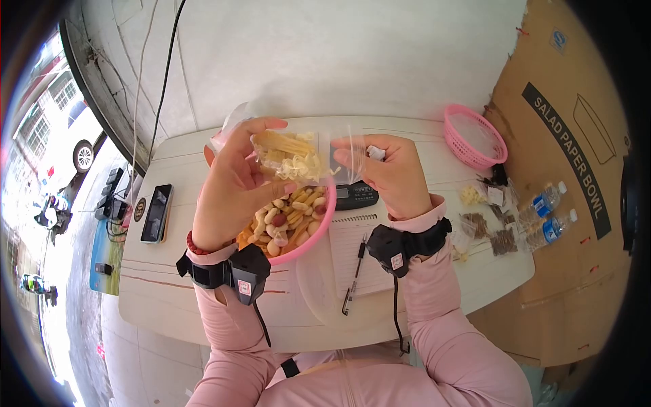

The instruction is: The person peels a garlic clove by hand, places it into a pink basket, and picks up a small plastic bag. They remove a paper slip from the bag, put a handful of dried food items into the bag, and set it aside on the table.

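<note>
My left hand point(234, 180) is closed around a clear zip bag point(290, 157) of pale yellow shreds and strips, held up above the table. My right hand point(390, 169) pinches the bag's clear right end between thumb and fingers. A small white piece point(375, 153) shows at the right fingers; I cannot make out what it is. Below the bag stands a pink basket point(331, 211) with mixed peanuts and other nut-like pieces point(288, 220), partly hidden by my left hand. Behind the right wrist, a black device point(356, 195) with a small display lies on the table.
A lined notebook point(369, 275) carries a black pen point(354, 275). At left lies a phone point(157, 214). Another pink basket point(475, 157) stands at the back right, near several small filled bags point(503, 241) and two water bottles point(548, 230). A large cardboard sheet point(563, 271) borders the right side.
</note>
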A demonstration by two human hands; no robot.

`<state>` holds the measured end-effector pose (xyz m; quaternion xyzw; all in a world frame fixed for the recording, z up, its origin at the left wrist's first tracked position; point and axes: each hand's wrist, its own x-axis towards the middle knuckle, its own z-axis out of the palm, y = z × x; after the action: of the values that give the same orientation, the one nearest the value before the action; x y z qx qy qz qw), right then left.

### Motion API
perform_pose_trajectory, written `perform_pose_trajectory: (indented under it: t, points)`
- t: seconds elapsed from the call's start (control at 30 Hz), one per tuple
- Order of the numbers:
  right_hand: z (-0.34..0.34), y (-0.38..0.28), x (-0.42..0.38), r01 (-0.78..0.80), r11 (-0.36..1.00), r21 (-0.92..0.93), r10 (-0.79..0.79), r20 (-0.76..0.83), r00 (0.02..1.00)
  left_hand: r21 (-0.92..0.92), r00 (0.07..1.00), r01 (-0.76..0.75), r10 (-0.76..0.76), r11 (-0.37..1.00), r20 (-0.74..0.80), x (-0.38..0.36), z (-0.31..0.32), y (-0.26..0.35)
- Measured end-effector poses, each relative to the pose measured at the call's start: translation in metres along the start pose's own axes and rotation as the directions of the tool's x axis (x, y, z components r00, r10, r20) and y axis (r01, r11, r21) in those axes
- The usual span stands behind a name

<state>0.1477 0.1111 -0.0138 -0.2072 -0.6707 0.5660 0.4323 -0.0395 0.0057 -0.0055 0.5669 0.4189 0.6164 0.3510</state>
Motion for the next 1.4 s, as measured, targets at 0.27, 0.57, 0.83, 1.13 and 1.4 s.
perform_pose_trajectory:
  t: [0.27, 0.57, 0.83, 1.13, 1.4]
  points:
    - [-0.001, 0.003, 0.001, -0.033, 0.997, 0.066, 0.033, 0.002, 0.999, 0.024, 0.997, -0.028, 0.026, 0.999, 0.070, 0.001, -0.002, -0.005]
    - [-0.010, 0.005, 0.005, -0.061, 0.967, 0.246, 0.078, -0.059, 0.995, -0.003, 1.000, -0.010, 0.010, 1.000, 0.008, -0.001, -0.004, 0.003]
    - [0.007, 0.023, 0.009, -0.031, 0.977, 0.211, 0.066, -0.162, 0.985, 0.114, 0.988, 0.138, -0.129, 0.984, -0.079, -0.001, -0.024, -0.005]
    - [0.025, 0.058, 0.020, -0.144, 0.966, 0.215, 0.152, -0.021, 0.988, 0.216, 0.964, 0.218, -0.175, 0.952, -0.200, -0.016, -0.074, -0.013]
    - [0.028, 0.038, 0.028, -0.072, 0.986, -0.148, 0.073, 0.001, 0.997, 0.628, 0.975, 0.136, 0.008, 0.766, -0.222, -0.021, -0.059, -0.004]
